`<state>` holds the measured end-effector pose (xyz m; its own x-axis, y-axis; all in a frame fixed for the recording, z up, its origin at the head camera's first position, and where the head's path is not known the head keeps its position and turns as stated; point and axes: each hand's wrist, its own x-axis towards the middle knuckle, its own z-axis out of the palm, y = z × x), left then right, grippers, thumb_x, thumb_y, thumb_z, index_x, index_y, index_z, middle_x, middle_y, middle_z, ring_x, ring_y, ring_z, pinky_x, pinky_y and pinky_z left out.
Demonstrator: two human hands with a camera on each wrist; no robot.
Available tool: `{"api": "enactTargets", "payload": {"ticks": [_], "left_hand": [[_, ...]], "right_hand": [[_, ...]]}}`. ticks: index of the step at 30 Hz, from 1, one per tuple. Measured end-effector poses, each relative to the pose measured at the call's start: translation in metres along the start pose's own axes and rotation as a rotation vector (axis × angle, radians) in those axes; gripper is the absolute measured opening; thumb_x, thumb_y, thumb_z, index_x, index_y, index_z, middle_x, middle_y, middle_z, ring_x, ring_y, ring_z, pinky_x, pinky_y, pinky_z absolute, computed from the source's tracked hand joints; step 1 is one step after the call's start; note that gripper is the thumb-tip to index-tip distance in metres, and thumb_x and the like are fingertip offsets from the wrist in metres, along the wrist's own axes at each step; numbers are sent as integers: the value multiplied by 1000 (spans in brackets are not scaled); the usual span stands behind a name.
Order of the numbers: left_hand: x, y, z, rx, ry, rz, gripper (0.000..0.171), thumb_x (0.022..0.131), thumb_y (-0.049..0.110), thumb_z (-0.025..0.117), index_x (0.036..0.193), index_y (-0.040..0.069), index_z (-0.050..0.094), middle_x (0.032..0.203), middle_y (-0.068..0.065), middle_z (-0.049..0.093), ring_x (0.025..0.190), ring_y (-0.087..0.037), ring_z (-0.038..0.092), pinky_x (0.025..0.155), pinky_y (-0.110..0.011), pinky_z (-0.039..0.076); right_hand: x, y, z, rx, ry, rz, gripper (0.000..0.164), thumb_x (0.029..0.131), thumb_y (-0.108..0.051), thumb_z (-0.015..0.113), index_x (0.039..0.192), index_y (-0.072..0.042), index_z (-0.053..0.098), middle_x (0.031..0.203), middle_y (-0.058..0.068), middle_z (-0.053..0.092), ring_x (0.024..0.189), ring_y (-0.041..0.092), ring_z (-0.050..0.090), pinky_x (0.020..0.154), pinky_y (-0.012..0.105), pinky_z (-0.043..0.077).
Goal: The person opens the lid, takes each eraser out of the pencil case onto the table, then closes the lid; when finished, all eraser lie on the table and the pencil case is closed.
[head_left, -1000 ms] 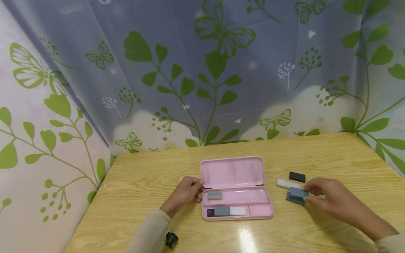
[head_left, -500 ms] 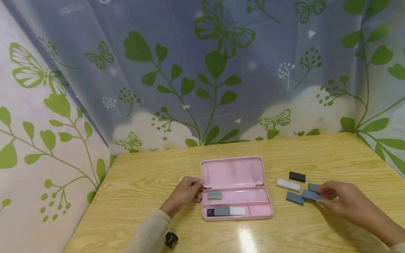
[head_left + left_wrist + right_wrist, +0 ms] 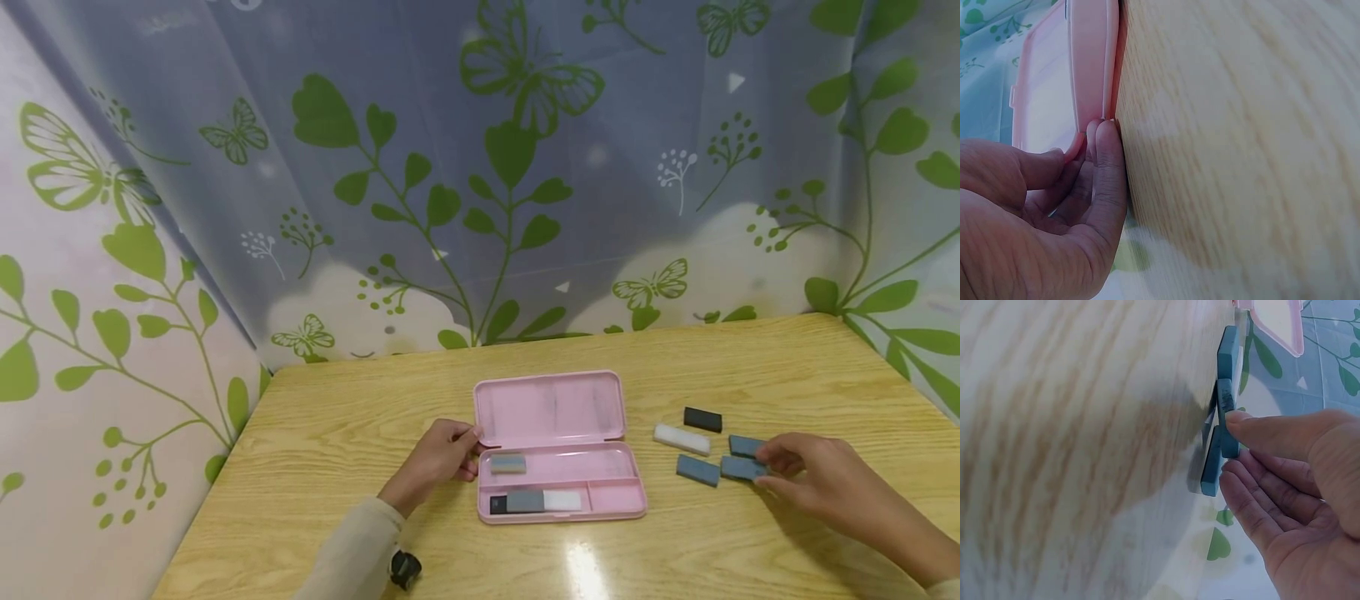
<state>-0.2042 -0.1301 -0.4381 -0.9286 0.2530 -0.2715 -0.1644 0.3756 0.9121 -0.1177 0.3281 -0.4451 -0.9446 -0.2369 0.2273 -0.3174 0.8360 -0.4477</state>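
Note:
An open pink pencil case (image 3: pixel 577 461) lies on the table, its lid folded back. My left hand (image 3: pixel 441 454) pinches the case's left edge near the hinge; in the left wrist view the thumb is on the lid (image 3: pixel 1047 81) and the fingers are behind it. To the right, my right hand (image 3: pixel 821 473) pinches a flat blue-grey block (image 3: pixel 741 468) between thumb and fingers. Two matching blue-grey blocks lie close by, one block (image 3: pixel 697 470) to its left and another block (image 3: pixel 744 446) just behind. In the right wrist view the held block (image 3: pixel 1225 397) overlaps both.
A white block (image 3: pixel 681 439) and a black block (image 3: pixel 702 419) lie between the case and the right hand. Inside the case are a greyish block (image 3: pixel 507 463) and a black, grey and white row (image 3: pixel 525 501). A patterned curtain (image 3: pixel 525 208) stands behind the wooden table (image 3: pixel 360 400).
My right hand has moved right with a blue-grey block, then lowered it between the other two. Another blue-grey block now shows behind it. The left hand and the case have stayed put.

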Motion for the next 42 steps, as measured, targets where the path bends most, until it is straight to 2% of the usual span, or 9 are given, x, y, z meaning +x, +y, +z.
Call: {"api": "enactTargets", "payload": {"ticks": [10, 15, 21, 27, 33, 42], "left_hand": [[1, 0, -1, 19, 1, -15, 31, 109, 14, 48, 99, -5, 70, 83, -7, 62, 63, -11, 56, 57, -23, 56], [1, -1, -1, 16, -1, -16, 31, 109, 13, 47, 99, -5, 70, 84, -7, 62, 63, -11, 56, 57, -23, 56], [1, 0, -1, 12, -1, -25, 30, 109, 14, 47, 100, -4, 70, 84, -7, 62, 64, -11, 56, 58, -22, 56], [1, 0, 0, 11, 3, -20, 31, 109, 14, 47, 101, -5, 70, 85, -7, 63, 63, -11, 56, 57, -23, 56], [-1, 1, 1, 9, 6, -8, 31, 109, 16, 48, 103, -6, 70, 86, -8, 63, 63, -11, 55, 57, -24, 55], [1, 0, 0, 8, 7, -8, 31, 109, 15, 48, 103, -5, 70, 85, -7, 63, 63, -11, 55, 56, -23, 55]], "right_hand": [[3, -2, 0, 7, 44, -39, 26, 73, -5, 89, 91, -3, 72, 81, -3, 70, 66, 0, 60, 57, 24, 53], [8, -7, 2, 15, 76, -106, 27, 71, -3, 90, 90, -5, 72, 81, -5, 70, 68, -3, 59, 56, 24, 52], [19, -23, 6, 60, 29, -130, 26, 74, -5, 88, 95, -3, 72, 88, 0, 71, 71, 3, 63, 60, 25, 55], [33, -48, 14, 117, -55, -143, 27, 78, -7, 87, 98, -2, 71, 90, 0, 70, 73, 6, 63, 62, 25, 55], [45, -71, 24, 135, -96, -242, 25, 81, -9, 85, 100, -2, 70, 91, 1, 69, 75, 9, 63, 64, 27, 56], [65, -110, 42, 211, -180, -312, 21, 86, -3, 80, 104, 0, 70, 98, 7, 70, 83, 18, 67, 71, 31, 58]]}}
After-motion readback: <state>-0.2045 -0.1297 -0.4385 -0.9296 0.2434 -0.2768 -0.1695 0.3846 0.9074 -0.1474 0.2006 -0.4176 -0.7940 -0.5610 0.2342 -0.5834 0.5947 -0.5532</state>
